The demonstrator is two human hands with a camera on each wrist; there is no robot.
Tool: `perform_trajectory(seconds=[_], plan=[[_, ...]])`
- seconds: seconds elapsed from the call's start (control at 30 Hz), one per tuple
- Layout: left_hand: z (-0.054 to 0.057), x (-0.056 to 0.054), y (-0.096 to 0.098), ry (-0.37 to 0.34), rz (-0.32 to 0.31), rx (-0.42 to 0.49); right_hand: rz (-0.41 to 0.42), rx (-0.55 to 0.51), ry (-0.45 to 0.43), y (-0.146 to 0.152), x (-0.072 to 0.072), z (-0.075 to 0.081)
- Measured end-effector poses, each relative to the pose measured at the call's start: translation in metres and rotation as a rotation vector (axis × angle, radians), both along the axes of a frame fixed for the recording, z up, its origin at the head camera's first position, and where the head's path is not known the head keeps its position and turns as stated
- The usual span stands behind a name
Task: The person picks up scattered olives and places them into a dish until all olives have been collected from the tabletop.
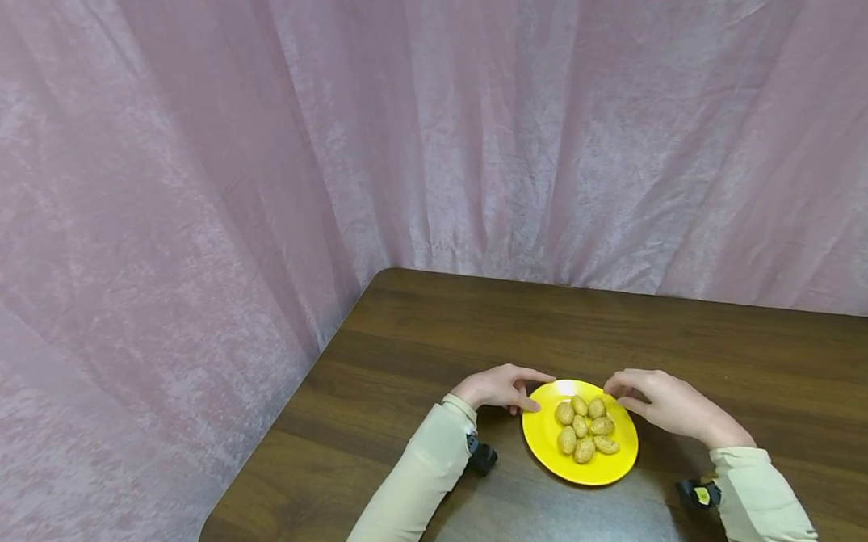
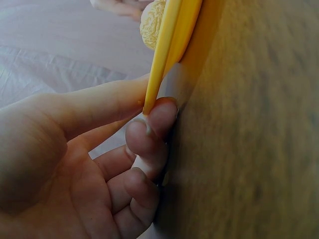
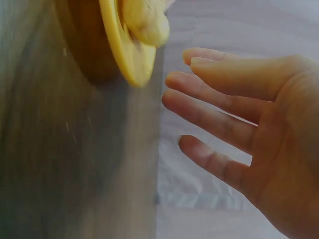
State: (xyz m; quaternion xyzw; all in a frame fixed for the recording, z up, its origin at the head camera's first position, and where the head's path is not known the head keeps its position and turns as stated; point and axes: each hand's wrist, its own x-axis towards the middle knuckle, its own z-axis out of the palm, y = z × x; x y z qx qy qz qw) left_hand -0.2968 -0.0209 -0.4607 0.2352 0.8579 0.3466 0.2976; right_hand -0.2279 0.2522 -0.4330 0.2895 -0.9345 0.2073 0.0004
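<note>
A round yellow plate [image 1: 542, 449] bears several small tan ovals with rough, mottled skin, like little potatoes or nuts [image 1: 584, 450]. At the plate's left edge, my left hand [image 1: 502, 386] pinches the rim. The left wrist view shows the thumb over the yellow rim [image 2: 160, 59] and fingertips curled beneath it, close to the tabletop. My right hand [image 1: 668, 402] hovers by the plate's upper right edge. In the right wrist view its fingers [image 3: 214, 107] are loosely bent and spread, apart from the rim [image 3: 112, 37], holding nothing.
Plate and hands are over a dark brown wooden table [image 1: 369, 414] with a rounded far left corner. Pink crushed-velvet curtains [image 1: 483, 144] hang behind and to the left of it. Small black cameras [image 1: 481, 455] are strapped at both wrists, over pale sleeves [image 1: 413, 484].
</note>
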Motion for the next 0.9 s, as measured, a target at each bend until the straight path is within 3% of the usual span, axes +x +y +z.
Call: perform_trajectory(seconds=[0.63,0.77,0.9], plan=[[-0.001,0.001,-0.002,-0.002,0.015,0.014,-0.041,0.103,0.017,0.06,0.015,0.0],[-0.001,0.001,-0.001,-0.006,0.015,0.015,-0.028,0.119,-0.082,0.073,0.018,-0.001],[0.001,0.001,0.001,-0.008,0.007,0.01,-0.003,0.107,-0.256,0.091,0.022,-0.003]])
